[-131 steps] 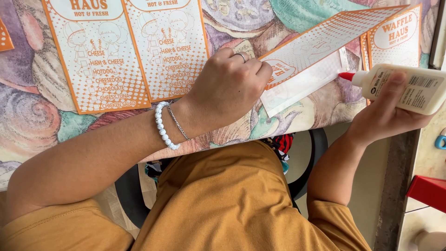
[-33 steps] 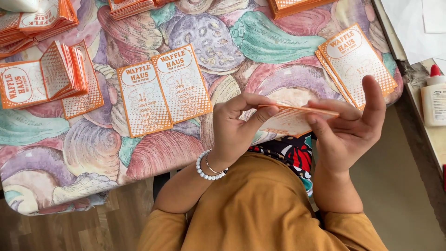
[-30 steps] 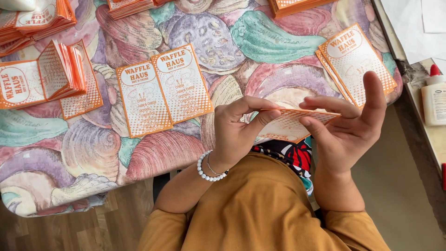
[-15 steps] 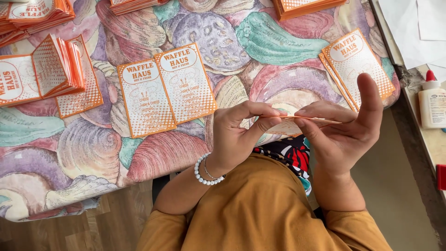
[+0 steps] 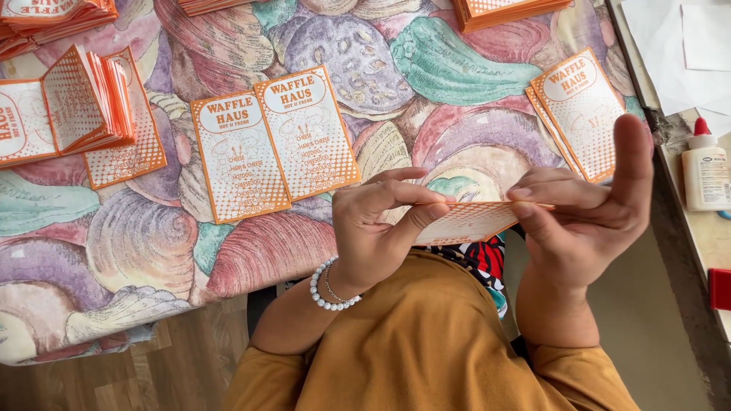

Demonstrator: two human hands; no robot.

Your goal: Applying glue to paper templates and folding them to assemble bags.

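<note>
Since half a second back: little change. Both hands still pinch the folded orange card [image 5: 472, 221]; the view has drifted slightly, the right index finger stands a touch more upright. Against the oldest frame much differs: then the left hand pressed a flat sheet on the table and the right held the glue bottle [image 5: 704, 171], which now stands on the ledge at far right, out of hand.

Left hand [image 5: 377, 232]: thumb and fingers closed on the card's left end, thumb beneath, fingertips on top. White bead bracelet [image 5: 327, 289] on that wrist.

Right hand [image 5: 590, 217]: thumb and middle fingers pressed together on the card's right end; index finger raised, free.

Card: held off the table, above the lap, at the near edge of the shell-patterned tablecloth [image 5: 152, 243]. Seen almost edge-on. Long axis left to right, right end slightly higher; dotted face up.

On the cloth: an open flat leaflet [image 5: 274, 148] left of the hands, a small stack [image 5: 582, 110] far right, a fanned stack [image 5: 84, 103] far left.
</note>
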